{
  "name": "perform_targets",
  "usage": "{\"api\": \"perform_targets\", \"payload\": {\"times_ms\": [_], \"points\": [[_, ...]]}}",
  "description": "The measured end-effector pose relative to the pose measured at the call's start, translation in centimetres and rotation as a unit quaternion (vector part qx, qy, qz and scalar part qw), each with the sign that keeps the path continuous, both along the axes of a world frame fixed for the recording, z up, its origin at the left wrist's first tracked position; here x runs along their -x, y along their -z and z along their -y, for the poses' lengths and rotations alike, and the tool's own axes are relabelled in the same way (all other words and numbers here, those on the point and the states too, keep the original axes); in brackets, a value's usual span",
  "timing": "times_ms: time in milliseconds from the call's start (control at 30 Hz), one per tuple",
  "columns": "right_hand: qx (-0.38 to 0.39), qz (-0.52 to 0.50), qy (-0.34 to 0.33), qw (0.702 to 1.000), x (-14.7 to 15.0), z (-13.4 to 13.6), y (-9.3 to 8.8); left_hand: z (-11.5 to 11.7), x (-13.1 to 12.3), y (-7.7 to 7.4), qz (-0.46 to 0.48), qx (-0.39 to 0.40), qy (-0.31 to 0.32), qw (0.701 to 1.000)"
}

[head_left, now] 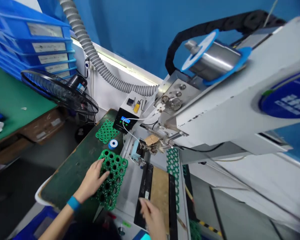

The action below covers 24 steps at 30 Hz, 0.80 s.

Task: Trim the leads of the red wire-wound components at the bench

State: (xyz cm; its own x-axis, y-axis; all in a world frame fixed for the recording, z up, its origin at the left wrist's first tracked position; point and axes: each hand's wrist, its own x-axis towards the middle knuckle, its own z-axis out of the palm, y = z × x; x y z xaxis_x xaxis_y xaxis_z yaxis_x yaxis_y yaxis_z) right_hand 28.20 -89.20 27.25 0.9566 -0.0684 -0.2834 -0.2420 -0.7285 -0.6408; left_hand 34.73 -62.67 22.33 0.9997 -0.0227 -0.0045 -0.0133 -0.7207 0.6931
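Note:
My left hand [92, 181] rests with fingers spread at the left edge of a panel of green ring-shaped circuit boards [112, 175] on the dark green bench. My right hand [153, 218], slightly blurred, is over the lower left part of a black-framed fixture [147, 181] with a tan plate [160, 190]. Its fingers are loosely extended, and nothing shows in them. Above the fixture's far end sits the soldering machine's head [153, 145]. Another strip of green ring boards [173, 163] lies along the fixture's right side.
Behind the panel are a small blue-and-white spool [113, 144], more green ring boards [107, 131] and a controller with lit display [125, 120]. A large solder wire spool [217, 60] sits on the machine arm. A black fan [62, 91] and stacked blue bins [47, 46] stand left.

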Motion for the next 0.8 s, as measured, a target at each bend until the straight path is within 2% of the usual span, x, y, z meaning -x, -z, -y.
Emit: {"api": "perform_targets", "payload": {"times_ms": [100,200,300,433,633,700,800], "points": [[-0.112,-0.007,-0.031,0.993,1.3,-3.4,2.9,1.7,3.2,2.7,-0.003,-0.076,-0.025,0.997],[-0.184,0.000,-0.037,0.982,1.4,-5.5,4.0,2.0,4.0,3.2,0.010,-0.101,-0.059,0.993],[-0.223,0.015,-0.057,0.973,1.6,-5.8,4.3,0.9,3.3,2.7,0.006,-0.079,-0.084,0.993],[-0.280,0.027,-0.072,0.957,2.8,-4.3,4.4,-0.7,2.8,1.3,-0.009,-0.083,-0.108,0.991],[-0.375,-0.025,0.010,0.927,3.7,-1.6,3.6,-1.6,5.6,-1.9,-0.015,-0.061,-0.197,0.978],[-0.401,-0.045,0.032,0.915,3.6,-1.3,3.7,-1.2,6.2,-2.4,0.000,-0.048,-0.202,0.978],[-0.418,-0.060,0.043,0.906,3.4,-1.2,4.2,-0.3,5.9,-2.0,-0.003,-0.046,-0.189,0.981]]}}
